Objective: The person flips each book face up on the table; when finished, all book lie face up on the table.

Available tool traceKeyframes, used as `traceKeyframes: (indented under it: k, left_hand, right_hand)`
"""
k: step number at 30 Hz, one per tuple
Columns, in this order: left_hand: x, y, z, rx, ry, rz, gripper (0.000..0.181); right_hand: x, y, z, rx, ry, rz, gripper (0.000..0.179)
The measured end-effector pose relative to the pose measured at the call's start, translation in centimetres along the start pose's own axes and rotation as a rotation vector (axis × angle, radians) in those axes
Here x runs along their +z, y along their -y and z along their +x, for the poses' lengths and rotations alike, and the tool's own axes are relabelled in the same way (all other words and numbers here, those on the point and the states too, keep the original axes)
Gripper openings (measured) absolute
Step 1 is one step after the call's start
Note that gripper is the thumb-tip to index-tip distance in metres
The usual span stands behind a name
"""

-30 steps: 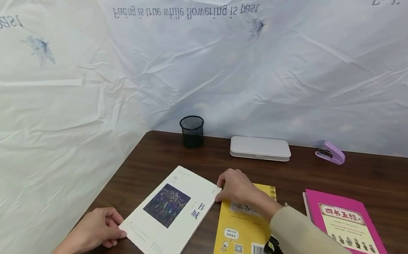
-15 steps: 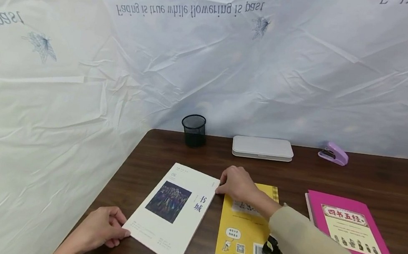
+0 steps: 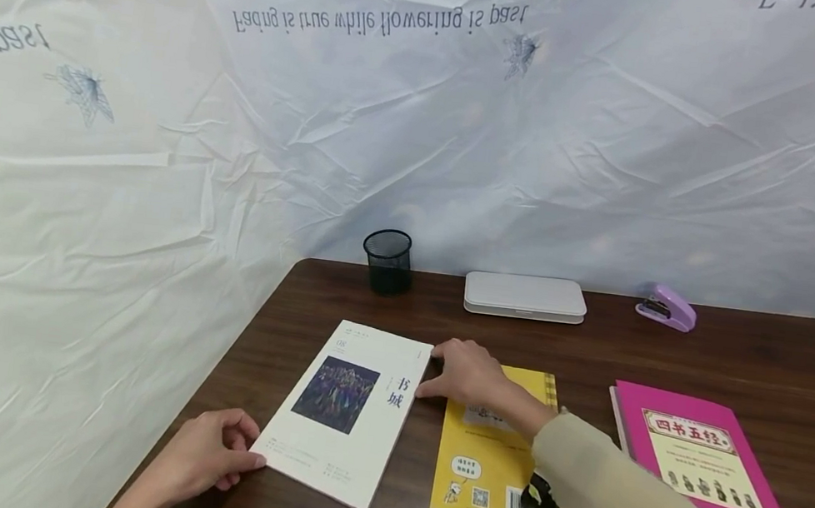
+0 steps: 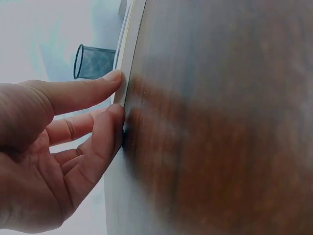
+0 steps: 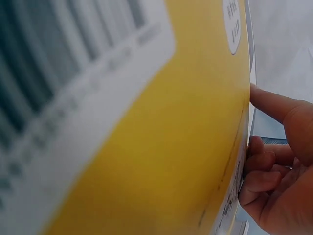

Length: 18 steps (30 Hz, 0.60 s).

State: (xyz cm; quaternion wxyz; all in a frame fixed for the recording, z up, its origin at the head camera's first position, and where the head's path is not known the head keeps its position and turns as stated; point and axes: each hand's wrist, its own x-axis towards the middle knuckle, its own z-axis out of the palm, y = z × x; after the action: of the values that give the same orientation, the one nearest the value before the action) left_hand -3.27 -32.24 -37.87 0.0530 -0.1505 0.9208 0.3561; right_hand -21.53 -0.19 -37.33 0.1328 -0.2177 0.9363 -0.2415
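Soft light is filling the head view, the sheet [image 3: 148, 275] glowing pale, the desk [image 3: 765, 362] looking dark, and the white book [image 3: 342, 412] showing fairly sharp. In the left wrist view, the desk is blurring under a milky glare; a dark patch [image 4: 128, 139], perhaps shadow, is lying by the left hand [image 4: 49, 171]. In the right wrist view, the barcode [image 5: 68, 46] is smearing out of focus and the yellow book [image 5: 161, 147] is bowing at its edge.

I count three books: a yellow book [image 3: 489, 469], a white book [image 3: 310, 444] at its left, a pink book [image 3: 702, 413] at its right. Beyond the yellow book: one cup [image 3: 388, 273], one case [image 3: 525, 297], one stapler [image 3: 671, 309]. Also two hands: left hand [image 3: 207, 449], right hand [image 3: 468, 372].
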Motion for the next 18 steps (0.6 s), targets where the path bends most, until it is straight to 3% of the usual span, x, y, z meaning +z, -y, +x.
traceKeyframes:
  k: [6,11,18]
  left_hand:
    - [0.27,-0.31,0.12,-0.009,-0.024,0.005,0.042]
    - [0.22,-0.31,0.38,0.01,0.011,-0.012,0.063]
    - [0.02,-0.31,0.67,0.023,0.056,-0.021,0.069]
  right_hand:
    - [0.32,0.3,0.18,-0.022,-0.007,-0.036,0.075]
    - [0.63,0.62,0.54,-0.031,-0.011,-0.063,0.076]
    - [0.28,0.74,0.95,-0.014,0.038,-0.103,0.08]
